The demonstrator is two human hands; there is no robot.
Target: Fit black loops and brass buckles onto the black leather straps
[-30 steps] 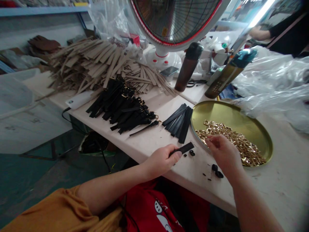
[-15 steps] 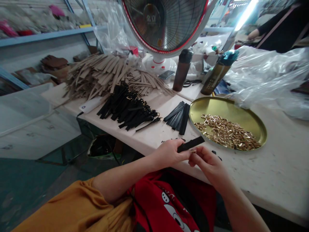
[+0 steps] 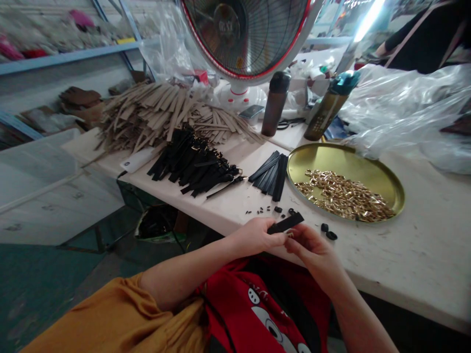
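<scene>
My left hand (image 3: 255, 236) is closed around a short black strap (image 3: 286, 223), whose free end points up to the right. At its fingertips my right hand (image 3: 311, 245) pinches a small gold metal piece (image 3: 290, 235), partly hidden by the fingers; I cannot tell if it is a buckle. Just beyond the hands, small black loops (image 3: 331, 236) and bits lie on the white table (image 3: 415, 255). A fan of flat black straps (image 3: 270, 174) rests there too. Right of it stands a round gold tray (image 3: 382, 171) holding a heap of gold metal pieces (image 3: 349, 196).
To the left lie a pile of black straps with gold buckles (image 3: 195, 164) and a large heap of beige strips (image 3: 147, 115). Behind are an electric fan (image 3: 246, 39), a dark bottle (image 3: 275, 103), a teal-capped bottle (image 3: 331, 105) and clear plastic sheeting (image 3: 408, 108). A person's dark sleeve (image 3: 408, 34) shows far right.
Both hands have shifted slightly left, and the strap has come lower with them. More of the small black loops beyond the fingers now shows. The grip looks the same.
</scene>
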